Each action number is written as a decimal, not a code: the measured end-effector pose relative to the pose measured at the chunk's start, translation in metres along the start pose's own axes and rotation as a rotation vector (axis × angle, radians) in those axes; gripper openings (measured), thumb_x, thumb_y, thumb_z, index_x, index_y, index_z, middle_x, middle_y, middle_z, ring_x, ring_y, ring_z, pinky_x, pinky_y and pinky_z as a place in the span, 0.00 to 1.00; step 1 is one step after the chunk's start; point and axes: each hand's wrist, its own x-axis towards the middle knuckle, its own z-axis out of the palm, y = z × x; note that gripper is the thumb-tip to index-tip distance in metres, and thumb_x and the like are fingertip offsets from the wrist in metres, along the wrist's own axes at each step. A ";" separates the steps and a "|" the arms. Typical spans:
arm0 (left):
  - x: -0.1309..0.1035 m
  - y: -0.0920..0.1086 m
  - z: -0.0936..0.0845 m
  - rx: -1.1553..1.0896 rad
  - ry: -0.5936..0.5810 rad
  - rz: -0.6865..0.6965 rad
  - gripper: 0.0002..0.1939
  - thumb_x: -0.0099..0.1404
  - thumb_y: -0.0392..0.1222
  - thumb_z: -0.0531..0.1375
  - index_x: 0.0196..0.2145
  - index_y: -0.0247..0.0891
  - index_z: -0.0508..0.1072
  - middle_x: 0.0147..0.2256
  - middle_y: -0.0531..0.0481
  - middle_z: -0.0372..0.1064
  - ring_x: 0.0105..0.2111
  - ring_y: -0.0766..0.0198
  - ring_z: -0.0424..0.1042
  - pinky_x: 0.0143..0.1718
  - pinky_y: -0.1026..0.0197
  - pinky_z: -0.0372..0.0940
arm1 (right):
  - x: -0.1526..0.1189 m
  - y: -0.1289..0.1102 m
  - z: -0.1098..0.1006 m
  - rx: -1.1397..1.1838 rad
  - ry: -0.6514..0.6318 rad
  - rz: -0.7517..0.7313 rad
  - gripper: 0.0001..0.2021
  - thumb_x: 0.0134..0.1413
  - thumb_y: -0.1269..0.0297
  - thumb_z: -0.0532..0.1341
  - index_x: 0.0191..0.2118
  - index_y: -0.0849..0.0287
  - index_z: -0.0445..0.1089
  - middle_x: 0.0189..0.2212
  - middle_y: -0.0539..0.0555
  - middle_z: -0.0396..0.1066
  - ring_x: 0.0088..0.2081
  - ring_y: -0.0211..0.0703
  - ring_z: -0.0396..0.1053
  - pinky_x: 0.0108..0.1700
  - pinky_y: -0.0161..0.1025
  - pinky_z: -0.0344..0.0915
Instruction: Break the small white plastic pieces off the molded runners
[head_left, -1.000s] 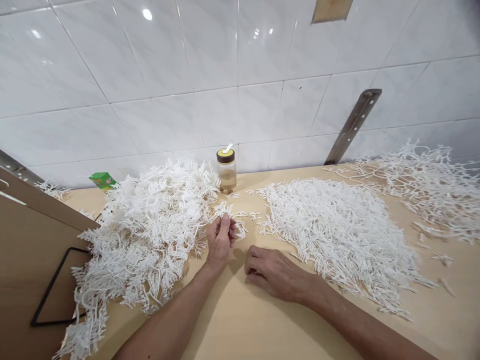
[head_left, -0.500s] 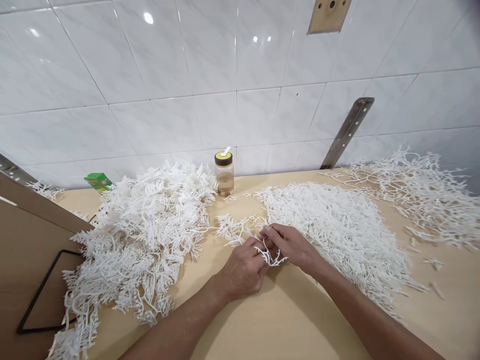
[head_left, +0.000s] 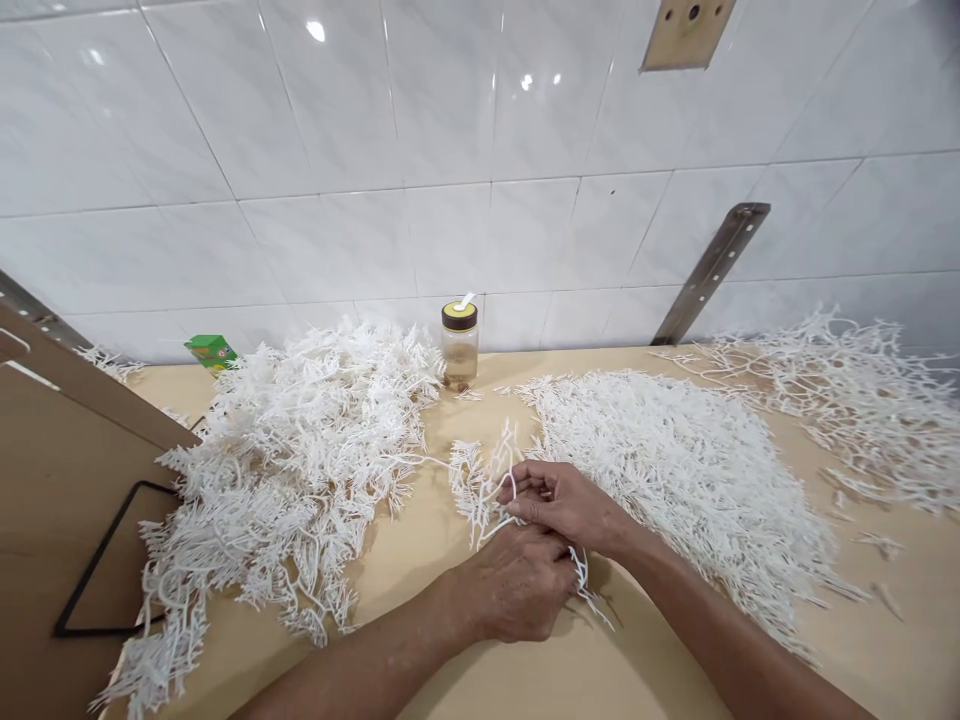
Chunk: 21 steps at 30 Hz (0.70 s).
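My left hand [head_left: 517, 588] is closed, with a white branched plastic sprig [head_left: 589, 590] poking out past its right side. Just above it, my right hand [head_left: 574, 508] pinches a thin white branching stem [head_left: 504, 480] between thumb and fingers; its forked tips point up and left. The two hands touch, and where the stems meet between them is hidden. To the left lies a big tangled heap of white feathery sprigs [head_left: 300, 460], one strand of which stretches toward my hands. Right of my hands is a flatter pile of short white sprigs [head_left: 675, 470].
Bare, looping white stems [head_left: 870, 410] lie at the far right. A clear jar [head_left: 460, 350] with a dark and yellow lid stands by the tiled wall [head_left: 420, 240]. A green box [head_left: 211, 352] sits behind the left heap, and a cardboard box [head_left: 75, 520] stands at the left edge.
My left hand has moved right and a little down, and now overlaps below my right hand. White forked stems now stand up left of my right fingers. The view has shifted slightly left.
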 end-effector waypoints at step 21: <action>-0.016 -0.068 -0.008 0.176 0.595 -0.620 0.17 0.59 0.25 0.54 0.43 0.37 0.72 0.46 0.39 0.66 0.51 0.49 0.63 0.52 0.43 0.63 | -0.013 -0.022 -0.027 0.361 0.490 -0.129 0.17 0.57 0.50 0.62 0.42 0.59 0.73 0.25 0.50 0.68 0.23 0.36 0.66 0.24 0.35 0.68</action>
